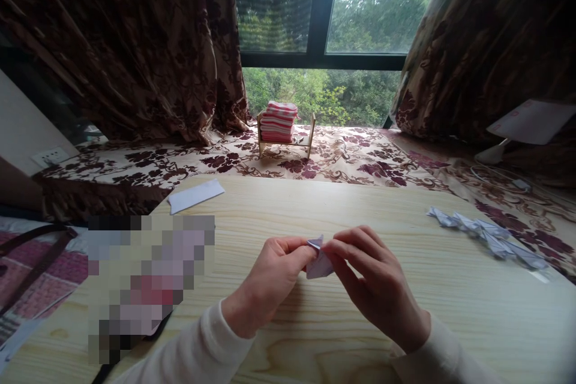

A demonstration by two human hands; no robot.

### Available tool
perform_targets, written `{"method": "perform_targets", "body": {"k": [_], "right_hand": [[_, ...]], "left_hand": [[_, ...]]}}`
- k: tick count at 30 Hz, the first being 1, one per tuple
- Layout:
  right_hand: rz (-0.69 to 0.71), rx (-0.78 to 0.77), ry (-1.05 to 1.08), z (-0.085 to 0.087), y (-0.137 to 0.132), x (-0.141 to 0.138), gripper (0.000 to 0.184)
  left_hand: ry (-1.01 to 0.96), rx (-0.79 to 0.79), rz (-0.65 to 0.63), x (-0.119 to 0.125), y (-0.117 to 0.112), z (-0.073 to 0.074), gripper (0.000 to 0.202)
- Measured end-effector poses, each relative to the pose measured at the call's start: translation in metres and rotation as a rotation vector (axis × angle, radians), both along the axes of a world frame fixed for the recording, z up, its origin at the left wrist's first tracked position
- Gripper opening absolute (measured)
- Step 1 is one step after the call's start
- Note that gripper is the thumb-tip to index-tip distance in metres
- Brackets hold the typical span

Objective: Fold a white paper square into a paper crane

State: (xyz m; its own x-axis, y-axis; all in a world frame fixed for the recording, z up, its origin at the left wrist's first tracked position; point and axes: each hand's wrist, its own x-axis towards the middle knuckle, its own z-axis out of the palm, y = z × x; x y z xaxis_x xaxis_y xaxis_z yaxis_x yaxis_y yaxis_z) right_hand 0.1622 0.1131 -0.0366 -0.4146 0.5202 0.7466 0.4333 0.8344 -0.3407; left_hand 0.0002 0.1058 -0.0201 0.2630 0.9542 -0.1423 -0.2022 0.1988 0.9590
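Both hands meet over the middle of a pale wooden table (pixel 405 210). Between them is a small folded piece of paper (pixel 319 264), white with a bluish print. My left hand (pixel 270 282) pinches its left corner with thumb and forefinger. My right hand (pixel 373 282) pinches its upper right edge with curled fingers. Both wrists wear cream sleeves. The paper is held just above the tabletop, partly hidden by the fingers.
A row of folded paper pieces (pixel 488 239) lies at the table's right edge. A white paper slip (pixel 195 195) lies at the far left. A blurred-out patch covers the left front. Behind, a small wooden rack with striped cloth (pixel 281 126) stands on a floral windowsill.
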Motion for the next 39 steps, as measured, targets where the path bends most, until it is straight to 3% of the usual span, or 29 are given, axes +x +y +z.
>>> {"method": "perform_targets", "body": {"k": [6, 17, 30, 36, 39], "right_hand": [[-0.029, 0.093, -0.171, 0.0046, -0.0016, 0.0026, 0.024], [-0.036, 0.042, -0.116, 0.0025, -0.0008, 0.004, 0.027], [-0.025, 0.086, -0.111, 0.0069, -0.0013, 0.0048, 0.037], [-0.009, -0.031, -0.046, 0.005, -0.0009, 0.0025, 0.031], [-0.015, -0.202, 0.103, 0.0056, 0.0002, 0.0027, 0.024]], "left_hand": [[-0.127, -0.14, 0.01, -0.001, 0.0008, -0.0001, 0.013], [-0.052, -0.081, 0.001, -0.0007, 0.0004, 0.0023, 0.028], [-0.077, -0.09, 0.07, -0.0031, 0.0031, -0.0004, 0.024], [0.042, 0.002, 0.082, -0.0041, 0.0022, 0.001, 0.031], [0.149, 0.068, 0.143, -0.0042, 0.002, 0.0017, 0.03]]}}
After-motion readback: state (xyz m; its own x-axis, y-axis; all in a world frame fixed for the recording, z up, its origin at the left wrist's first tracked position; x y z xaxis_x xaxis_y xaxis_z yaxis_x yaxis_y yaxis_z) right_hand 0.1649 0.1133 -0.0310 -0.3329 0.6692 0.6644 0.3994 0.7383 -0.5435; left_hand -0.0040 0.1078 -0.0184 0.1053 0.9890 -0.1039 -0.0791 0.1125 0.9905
